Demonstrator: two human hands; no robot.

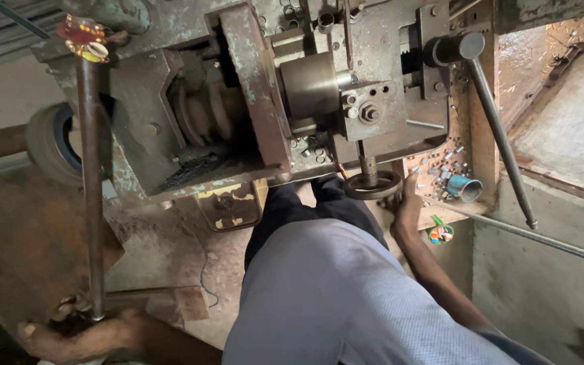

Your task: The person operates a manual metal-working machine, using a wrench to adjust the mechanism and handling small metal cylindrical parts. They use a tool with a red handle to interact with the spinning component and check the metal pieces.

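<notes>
I look down at an old greenish metal machine [251, 101] with a steel cylinder [309, 88] at its middle. My left hand [69, 331] grips the lower end of a long rusty lever rod [90, 182], which rises to a red and yellow ornament [84, 37] at the machine's top left. My right hand [408, 203] rests on the machine's edge beside a small black handwheel [372, 184], fingers reaching toward a tray of small metal pieces [441, 165]. It holds nothing that I can see.
A second long lever with a black knob [495, 128] slants down at the right. A blue cup [464, 188] lies among the metal pieces. A thin steel bar [542, 236] crosses the lower right. A tyre-rimmed wheel [52, 142] sits at the left, above dusty concrete floor.
</notes>
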